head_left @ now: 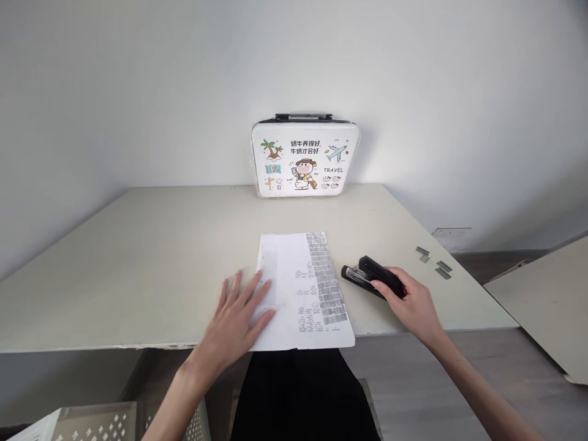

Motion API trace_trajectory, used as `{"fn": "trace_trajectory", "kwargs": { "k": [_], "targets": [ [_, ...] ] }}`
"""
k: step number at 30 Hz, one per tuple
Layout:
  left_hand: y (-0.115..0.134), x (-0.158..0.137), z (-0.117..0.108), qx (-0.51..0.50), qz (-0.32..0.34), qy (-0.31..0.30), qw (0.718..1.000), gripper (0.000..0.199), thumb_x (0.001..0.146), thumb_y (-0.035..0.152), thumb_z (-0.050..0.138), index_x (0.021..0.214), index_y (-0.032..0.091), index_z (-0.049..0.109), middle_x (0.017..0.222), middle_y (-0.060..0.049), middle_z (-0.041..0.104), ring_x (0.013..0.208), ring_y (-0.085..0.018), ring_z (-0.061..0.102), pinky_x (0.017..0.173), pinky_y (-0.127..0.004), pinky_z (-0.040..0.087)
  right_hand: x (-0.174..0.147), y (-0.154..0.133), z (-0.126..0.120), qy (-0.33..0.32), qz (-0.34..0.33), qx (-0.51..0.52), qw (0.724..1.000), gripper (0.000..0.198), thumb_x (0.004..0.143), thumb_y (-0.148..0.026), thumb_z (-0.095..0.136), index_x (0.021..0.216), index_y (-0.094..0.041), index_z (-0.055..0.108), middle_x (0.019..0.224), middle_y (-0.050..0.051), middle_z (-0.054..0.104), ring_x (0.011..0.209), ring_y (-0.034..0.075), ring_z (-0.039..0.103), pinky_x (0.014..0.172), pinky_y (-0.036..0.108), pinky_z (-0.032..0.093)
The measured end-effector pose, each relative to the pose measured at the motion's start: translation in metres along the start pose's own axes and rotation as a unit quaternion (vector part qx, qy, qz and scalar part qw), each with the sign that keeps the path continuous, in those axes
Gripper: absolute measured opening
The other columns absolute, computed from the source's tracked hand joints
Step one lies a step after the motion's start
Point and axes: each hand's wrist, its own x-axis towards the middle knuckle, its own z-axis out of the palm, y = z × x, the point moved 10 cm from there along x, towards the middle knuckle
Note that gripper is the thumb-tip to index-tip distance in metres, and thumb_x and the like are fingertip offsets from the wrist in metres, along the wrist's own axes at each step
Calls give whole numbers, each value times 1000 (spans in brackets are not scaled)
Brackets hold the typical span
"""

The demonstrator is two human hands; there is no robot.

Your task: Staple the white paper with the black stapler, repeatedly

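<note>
Two bare hands work at one pale table (pixel 184 257); the left hand (pixel 236 318) lies flat with its five fingers spread, reaching over the left edge of one printed paper (pixel 285 288), which lies at the table's front edge; whether that is a single sheet or several I cannot tell. The right hand (pixel 411 300) is curled around one black stapler (pixel 379 278), its thumb along the near side; the stapler points left, just beside the paper and apart from it, its front end gaping. Four small grey strips (pixel 444 266) lie farther right, two and two; one white case (pixel 275 174) with one black handle (pixel 303 116) stands upright at the back against the wall (pixel 184 92), four little cow heads drawn at its lower right.
</note>
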Motion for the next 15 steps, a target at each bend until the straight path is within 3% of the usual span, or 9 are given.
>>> {"fn": "trace_trajectory", "kwargs": {
  "k": [6, 11, 15],
  "targets": [
    [35, 56, 37, -26, -1, 53, 998, 57, 106, 55, 47, 158, 31, 45, 167, -8, 40, 159, -45, 7, 118, -81, 12, -1, -16, -14, 38, 12, 32, 999, 41, 90, -61, 65, 105, -24, 71, 91, 5, 74, 75, 22, 64, 62, 30, 51],
    [71, 111, 71, -59, 5, 67, 996, 57, 104, 55, 50, 153, 27, 52, 164, -12, 44, 158, -48, 11, 117, -83, 15, 0, -44, -14, 18, -4, 49, 999, 40, 91, -60, 65, 106, -24, 70, 92, 5, 74, 77, 23, 65, 64, 31, 52],
    [105, 147, 92, -77, -4, 31, 997, 59, 99, 50, 60, 152, 23, 54, 164, -14, 44, 156, -55, 11, 119, -82, 12, 2, -61, -7, 3, -22, 59, 998, 40, 92, -60, 64, 108, -24, 71, 95, 6, 75, 79, 24, 66, 64, 32, 53]
  ]
}}
